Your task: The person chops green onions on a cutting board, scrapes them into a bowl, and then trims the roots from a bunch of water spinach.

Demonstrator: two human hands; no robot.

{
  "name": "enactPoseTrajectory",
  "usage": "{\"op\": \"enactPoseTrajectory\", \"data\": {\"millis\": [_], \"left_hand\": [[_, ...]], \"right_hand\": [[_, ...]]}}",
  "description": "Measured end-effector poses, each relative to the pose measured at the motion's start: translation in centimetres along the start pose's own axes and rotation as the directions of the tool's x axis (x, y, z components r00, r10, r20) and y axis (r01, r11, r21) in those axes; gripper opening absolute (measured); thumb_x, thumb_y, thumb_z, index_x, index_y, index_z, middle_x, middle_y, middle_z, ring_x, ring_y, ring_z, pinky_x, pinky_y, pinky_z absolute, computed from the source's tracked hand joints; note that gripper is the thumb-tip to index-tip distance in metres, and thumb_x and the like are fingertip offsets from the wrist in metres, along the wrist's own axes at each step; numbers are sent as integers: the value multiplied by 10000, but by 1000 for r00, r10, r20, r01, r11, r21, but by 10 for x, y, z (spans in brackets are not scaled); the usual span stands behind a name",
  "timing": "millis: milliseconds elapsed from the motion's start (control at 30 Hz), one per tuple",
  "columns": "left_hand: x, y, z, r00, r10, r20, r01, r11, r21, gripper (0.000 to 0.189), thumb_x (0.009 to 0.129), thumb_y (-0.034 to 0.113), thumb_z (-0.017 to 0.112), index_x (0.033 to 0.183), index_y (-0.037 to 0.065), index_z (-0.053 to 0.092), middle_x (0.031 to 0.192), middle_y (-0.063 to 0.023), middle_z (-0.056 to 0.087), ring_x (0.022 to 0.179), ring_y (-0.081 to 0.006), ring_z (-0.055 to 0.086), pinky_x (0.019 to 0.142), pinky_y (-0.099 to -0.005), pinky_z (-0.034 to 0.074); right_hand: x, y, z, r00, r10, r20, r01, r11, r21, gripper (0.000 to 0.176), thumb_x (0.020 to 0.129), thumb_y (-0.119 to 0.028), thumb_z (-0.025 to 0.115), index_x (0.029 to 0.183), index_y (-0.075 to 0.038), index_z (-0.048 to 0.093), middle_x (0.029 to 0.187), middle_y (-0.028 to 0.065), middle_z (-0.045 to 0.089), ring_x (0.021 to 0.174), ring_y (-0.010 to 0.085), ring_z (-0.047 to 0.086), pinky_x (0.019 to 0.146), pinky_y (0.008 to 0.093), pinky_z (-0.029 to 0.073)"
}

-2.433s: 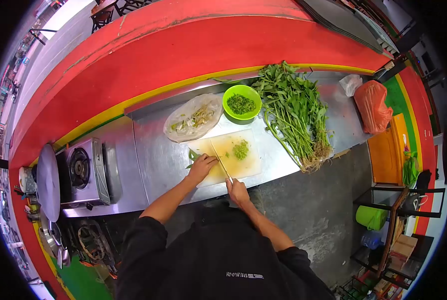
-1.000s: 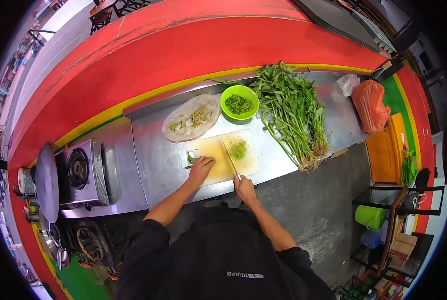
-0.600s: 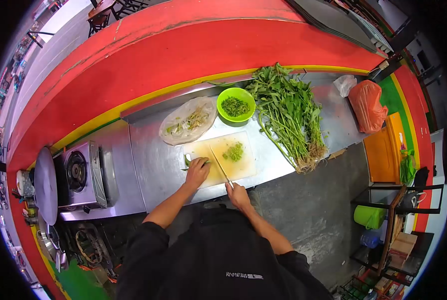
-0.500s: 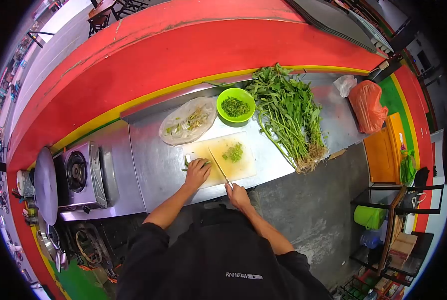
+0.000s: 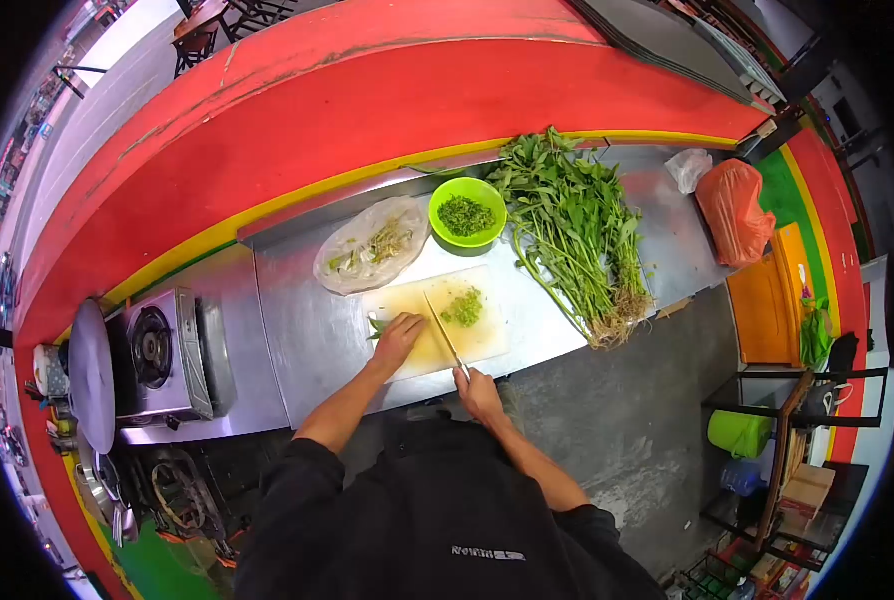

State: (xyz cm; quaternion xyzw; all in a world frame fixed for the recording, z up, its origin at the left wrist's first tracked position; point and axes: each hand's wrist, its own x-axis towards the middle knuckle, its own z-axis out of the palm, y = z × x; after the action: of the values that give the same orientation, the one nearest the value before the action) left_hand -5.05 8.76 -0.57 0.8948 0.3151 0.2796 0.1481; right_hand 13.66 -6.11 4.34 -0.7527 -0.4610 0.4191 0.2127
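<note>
My left hand presses a small bunch of green stalks onto the left part of a pale cutting board. My right hand grips the handle of a knife, whose blade lies slanted across the board just right of the left fingers. A little heap of chopped greens sits on the board to the right of the blade. Behind the board stands a green bowl holding more chopped greens.
A big pile of leafy greens with roots lies right of the board on the steel counter. A clear plastic bag with scraps lies behind the board. A gas burner stands at the left, an orange bag at the far right.
The knife swung right to push the cut pieces aside, then came back next to my left fingers. My left hand stayed on the stalks. The view shifted slightly.
</note>
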Motion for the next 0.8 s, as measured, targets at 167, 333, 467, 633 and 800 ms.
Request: {"op": "enactPoseTrajectory", "data": {"millis": [167,333,467,633,800], "left_hand": [[13,-1,11,997,14,82,-13,1000,-13,283,788,52,634,1061,8,695,1106,-101,685,1008,-262,640,889,-363,533],[11,3,10,995,3,97,-5,1000,28,289,796,65,626,1071,9,695,1105,-94,676,1030,-254,626,891,-364,529],[10,6,10,993,6,114,-12,998,57,305,785,60,622,1077,3,694,1113,-96,665,1034,-253,613,904,-356,519],[10,7,11,992,31,126,-45,993,105,323,780,47,603,1088,0,690,1130,-98,663,1050,-256,609,911,-359,516],[11,9,9,990,7,138,-19,996,84,330,781,53,600,1094,-10,682,1136,-108,663,1050,-266,611,894,-365,517]], "right_hand": [[5,17,9,998,-20,-61,17,999,-43,494,1013,-372,521,864,84,638,769,357,634,796,524,648,710,575,495],[0,17,7,997,-10,-71,7,999,-42,489,1011,-368,526,861,85,635,777,352,638,795,526,646,711,574,495],[-1,18,6,999,0,-35,-1,999,-39,508,1010,-385,522,882,92,640,797,361,638,812,535,643,729,579,496],[-3,18,6,1000,9,-13,-10,995,-97,525,1008,-404,517,900,95,643,817,363,641,831,537,643,744,582,497],[1,25,14,999,-7,-36,3,993,-116,515,1008,-396,518,891,88,647,786,360,640,810,541,644,728,584,505]]}}
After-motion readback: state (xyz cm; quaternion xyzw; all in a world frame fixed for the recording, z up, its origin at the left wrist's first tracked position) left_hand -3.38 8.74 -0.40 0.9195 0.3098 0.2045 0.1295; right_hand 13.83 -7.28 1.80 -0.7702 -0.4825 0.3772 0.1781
